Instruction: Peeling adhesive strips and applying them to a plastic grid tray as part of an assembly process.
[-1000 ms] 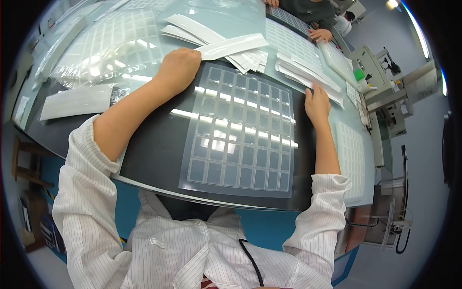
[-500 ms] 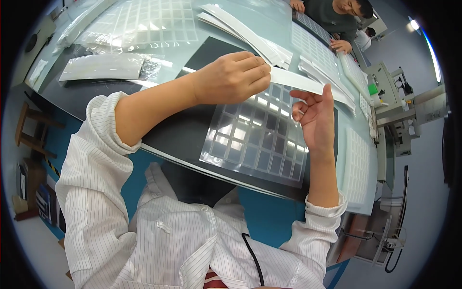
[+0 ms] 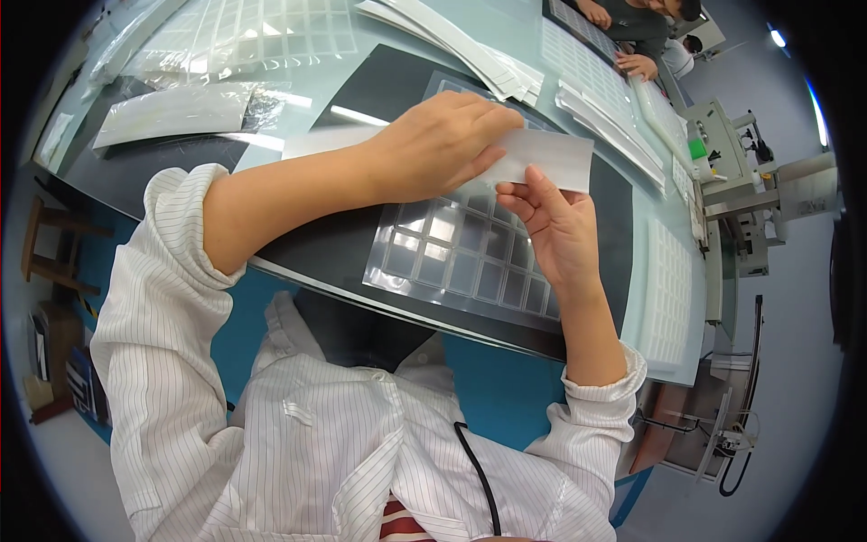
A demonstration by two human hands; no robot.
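In front of me a long white strip (image 3: pixel 564 161), like paper or film, is held raised over the work surface. My left hand (image 3: pixel 452 149) grips it from above, with the fingers closed along its middle. At its lower edge near the right end, my right hand (image 3: pixel 562 226) pinches it between thumb and fingers. Beneath lies a clear plastic sheet with rows of square pockets (image 3: pixel 442 257), resting on a black mat (image 3: pixel 316 246). The strip and both hands cover part of the sheet's far side.
White strips (image 3: pixel 442 45) lie stacked at the far middle, more strips (image 3: pixel 610 135) to the right. A plastic-wrapped white bundle (image 3: pixel 172 116) and clear pocketed sheets (image 3: pixel 253 36) are at left; another pocketed sheet (image 3: pixel 666 294) is at right. A co-worker's hand (image 3: pixel 638 66) is beyond.
The strip has turned so its broad face shows, and its other end now appears left of my left forearm. My right hand has moved left and closed from open onto it.
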